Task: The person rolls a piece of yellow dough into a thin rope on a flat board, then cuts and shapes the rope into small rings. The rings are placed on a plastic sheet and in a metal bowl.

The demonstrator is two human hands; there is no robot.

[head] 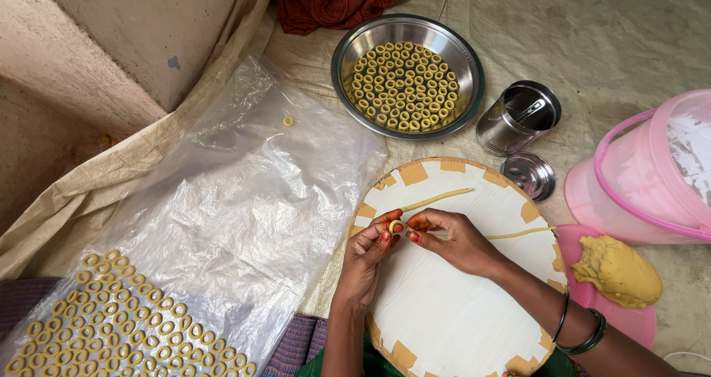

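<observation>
While both hands meet over a white round board (452,295), seen from the head camera, the left hand (368,255) and right hand (452,236) pinch the end of a thin yellow dough rope (511,234), fingertips narrowed around a small loop at the board's upper left. The rope trails right across the board towards a yellow dough lump (618,269) lying on a pink lid (592,303). A second, shorter strand (437,198) lies loose just above the hands. The rope looks soft and thin, so a firm tug could well snap it, or a hard pinch flatten the loop. Finished rings fill a steel bowl (407,77) and cover the near part of a clear plastic sheet (237,199), where they sit close together and might stick if pushed; one stray ring (288,121) lies apart on it. A steel tin (517,118), its lid (528,175) and a pink bucket (652,169) stand near the board's edge.
</observation>
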